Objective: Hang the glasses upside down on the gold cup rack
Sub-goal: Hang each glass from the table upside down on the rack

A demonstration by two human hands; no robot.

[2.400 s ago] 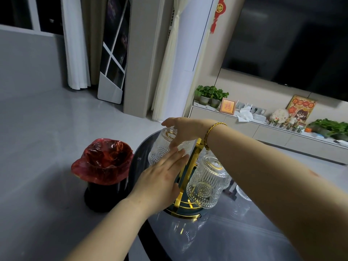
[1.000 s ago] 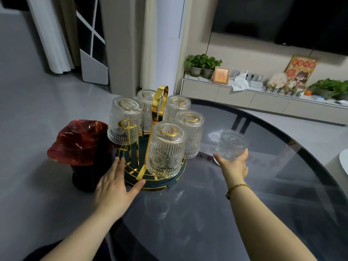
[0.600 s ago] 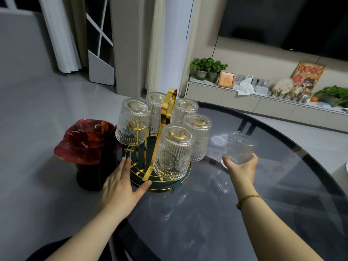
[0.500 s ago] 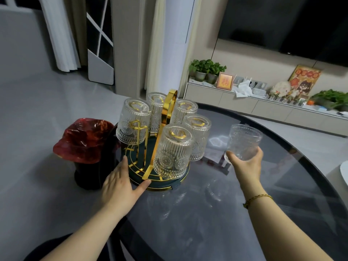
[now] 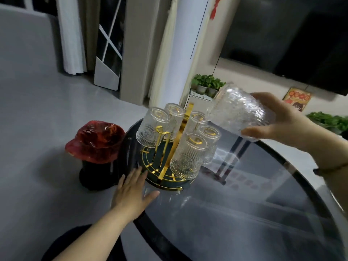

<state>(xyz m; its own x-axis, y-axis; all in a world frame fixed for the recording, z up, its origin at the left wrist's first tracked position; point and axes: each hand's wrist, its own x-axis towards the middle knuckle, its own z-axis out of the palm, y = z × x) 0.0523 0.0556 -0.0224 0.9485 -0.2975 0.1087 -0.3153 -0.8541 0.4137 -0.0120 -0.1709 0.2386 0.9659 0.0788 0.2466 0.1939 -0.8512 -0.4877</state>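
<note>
Fingers of our right hand clamp a tilted glass above the gold cup rack. Our left hand lies flat, fingers apart, on the bench.

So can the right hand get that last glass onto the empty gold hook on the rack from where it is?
Probably yes. The right hand holds the glass tipped above the rack. The free hook stands on the near left, with open space above it. The hung glasses crowd it, so the approach is tight.
</note>
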